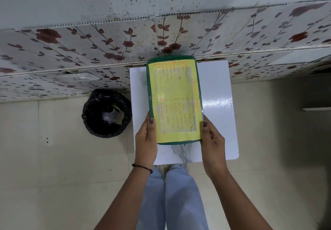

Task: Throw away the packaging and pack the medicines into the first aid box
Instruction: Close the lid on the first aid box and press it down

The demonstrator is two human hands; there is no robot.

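The first aid box [174, 99] is a green-rimmed box with a closed lid, topped by a yellow sheet of orange and black handwriting. It sits over the white marbled table [218, 104]. My left hand [146, 142] grips its near left edge, thumb on the rim. Its near right edge is held by my right hand [211, 140] in the same way. No medicines or packaging show outside the box.
A bin lined with a black bag [107, 113] stands on the floor just left of the table, something pale inside. A wall of floral tiles [89, 50] runs behind. Cream floor tiles [53, 176] surround the table; my legs are below its near edge.
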